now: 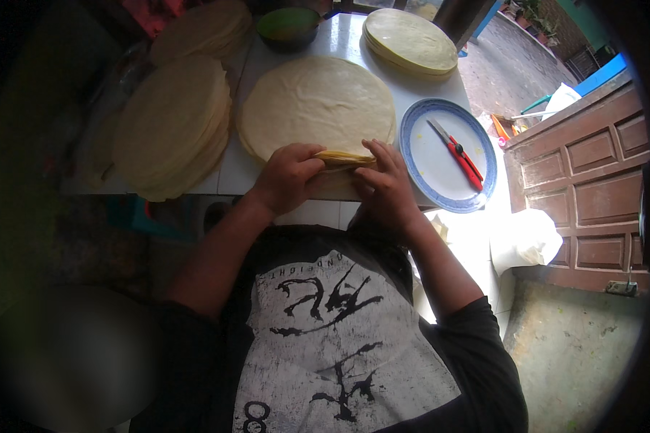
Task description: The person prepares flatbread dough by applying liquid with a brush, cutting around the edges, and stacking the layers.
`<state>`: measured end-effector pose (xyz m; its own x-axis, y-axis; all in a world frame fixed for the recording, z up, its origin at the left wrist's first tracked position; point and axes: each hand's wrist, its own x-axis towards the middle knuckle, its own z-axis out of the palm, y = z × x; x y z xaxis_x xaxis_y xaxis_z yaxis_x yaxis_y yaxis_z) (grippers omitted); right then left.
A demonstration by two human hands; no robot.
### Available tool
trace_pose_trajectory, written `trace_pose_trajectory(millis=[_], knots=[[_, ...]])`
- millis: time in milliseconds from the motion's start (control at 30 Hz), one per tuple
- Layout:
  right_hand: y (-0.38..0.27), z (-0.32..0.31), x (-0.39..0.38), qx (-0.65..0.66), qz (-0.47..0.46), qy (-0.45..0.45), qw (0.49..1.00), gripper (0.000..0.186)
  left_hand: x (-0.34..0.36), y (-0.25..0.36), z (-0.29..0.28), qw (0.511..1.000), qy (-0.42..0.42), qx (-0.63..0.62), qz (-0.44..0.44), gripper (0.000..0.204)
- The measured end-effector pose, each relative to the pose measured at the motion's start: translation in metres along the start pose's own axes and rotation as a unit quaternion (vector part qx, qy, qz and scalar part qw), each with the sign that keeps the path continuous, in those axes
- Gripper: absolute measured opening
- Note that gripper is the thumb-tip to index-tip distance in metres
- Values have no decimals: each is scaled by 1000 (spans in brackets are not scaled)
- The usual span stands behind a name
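In front of me lies a stack of thin, round, pale dough sheets [318,105]. At its near edge, a folded yellowish strip [344,157] with layered edges is pinched between both hands; I cannot tell whether it is a dough sheet's rim or a separate piece. My left hand [287,175] is closed on the strip's left end, its thumb and fingers pressed together. Around the right end curl the fingers of my right hand [388,175], with the index finger raised along it. The palms hide part of the strip's underside.
On the right, a blue-rimmed white plate [430,177] carries red-handled scissors [464,159]. More round sheets are stacked at left [170,123], far left [202,32] and far right [412,40]. A green pan [287,27] stands at the back. A brown panelled door [592,173] is beyond the table's right side.
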<state>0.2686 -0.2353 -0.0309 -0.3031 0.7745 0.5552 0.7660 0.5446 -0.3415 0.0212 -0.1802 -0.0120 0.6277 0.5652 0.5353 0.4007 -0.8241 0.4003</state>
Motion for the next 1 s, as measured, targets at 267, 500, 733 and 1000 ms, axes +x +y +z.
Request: trace_pose_trajectory(millis=[267,500,733,1000], knots=[[5,1,18,10,2,3,1000,10,1,0,2,1000,11,8,0,20],[3,3,15,46,15,21,999,18,9,-8,0,1000,10,1,-11,14],[1,-3,10,-4,-18,-41,999,18,11,-9,-1,999,6,-28,-46,13],[6,0,16,7,-2,-62,998,12,5,-13,-1,997,-41,-19,-56,20]])
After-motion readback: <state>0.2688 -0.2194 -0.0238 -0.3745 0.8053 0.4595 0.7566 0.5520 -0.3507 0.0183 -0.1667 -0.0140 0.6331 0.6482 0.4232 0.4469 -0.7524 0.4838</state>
